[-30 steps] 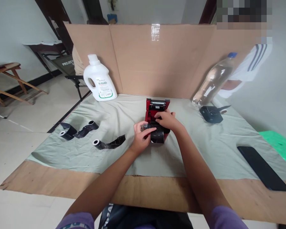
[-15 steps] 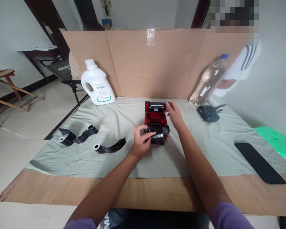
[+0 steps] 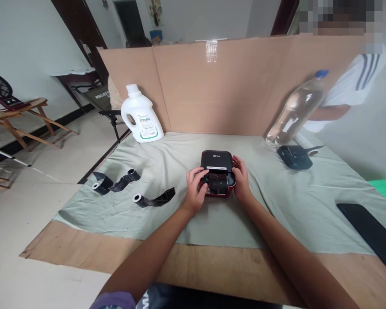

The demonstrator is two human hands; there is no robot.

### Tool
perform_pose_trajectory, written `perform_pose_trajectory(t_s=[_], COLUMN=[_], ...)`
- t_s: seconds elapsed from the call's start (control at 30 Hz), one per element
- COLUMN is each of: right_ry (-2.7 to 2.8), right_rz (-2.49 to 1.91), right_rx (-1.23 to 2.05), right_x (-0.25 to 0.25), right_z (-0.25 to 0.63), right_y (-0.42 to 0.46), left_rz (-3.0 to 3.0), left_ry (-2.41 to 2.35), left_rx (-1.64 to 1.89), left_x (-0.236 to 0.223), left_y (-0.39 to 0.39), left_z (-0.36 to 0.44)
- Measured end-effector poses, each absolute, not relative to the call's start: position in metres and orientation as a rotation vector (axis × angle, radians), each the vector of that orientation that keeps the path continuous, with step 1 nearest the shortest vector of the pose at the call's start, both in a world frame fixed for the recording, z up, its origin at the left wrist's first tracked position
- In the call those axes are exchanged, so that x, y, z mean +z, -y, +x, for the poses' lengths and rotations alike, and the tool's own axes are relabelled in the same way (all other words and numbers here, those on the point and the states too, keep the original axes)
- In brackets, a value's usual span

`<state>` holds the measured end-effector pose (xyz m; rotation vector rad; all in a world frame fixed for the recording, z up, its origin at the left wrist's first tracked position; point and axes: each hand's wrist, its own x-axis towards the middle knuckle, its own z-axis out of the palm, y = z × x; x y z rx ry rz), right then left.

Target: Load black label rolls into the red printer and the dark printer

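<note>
A small red and black portable printer [image 3: 216,159] sits on the cloth in front of me, its black lid down. A strip of dark, shiny paper [image 3: 218,183] hangs out over its front. Against the printer's left side and front corner, my left hand [image 3: 195,189] is curled, thumb near the strip. My right hand [image 3: 241,178] wraps round the right side, with fingertips at the lid's edge. To the left lie several black paper rolls, one of them a partly unrolled roll [image 3: 138,199].
A white detergent jug [image 3: 143,116] and a clear bottle with a blue cap [image 3: 297,111] stand before the cardboard screen [image 3: 212,90]. A black device [image 3: 295,157] lies near the bottle, a dark phone [image 3: 369,234] at right. Behind the screen is a person in a white sleeve [image 3: 362,79].
The printer's lid has swung from open to closed. My right hand has come down from the raised lid to the printer's right side. The camera view has shifted left.
</note>
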<state>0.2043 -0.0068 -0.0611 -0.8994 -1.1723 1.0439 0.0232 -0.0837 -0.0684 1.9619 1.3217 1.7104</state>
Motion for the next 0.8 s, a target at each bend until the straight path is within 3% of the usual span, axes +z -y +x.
perform_pose_trajectory(t_s=[0.33,0.8], right_ry=[1.024,1.189], right_rz=[-0.863,-0.882], right_rx=[1.292,1.098], right_x=[-0.069,-0.071], right_z=[0.204,0.203], right_y=[0.000,0.000], left_rz=[1.866,1.831], left_ry=[-1.282,-1.350], left_rx=[1.741,1.805], left_x=[-0.066,-0.056], left_y=[0.072,0.050], left_z=[0.012,0.012])
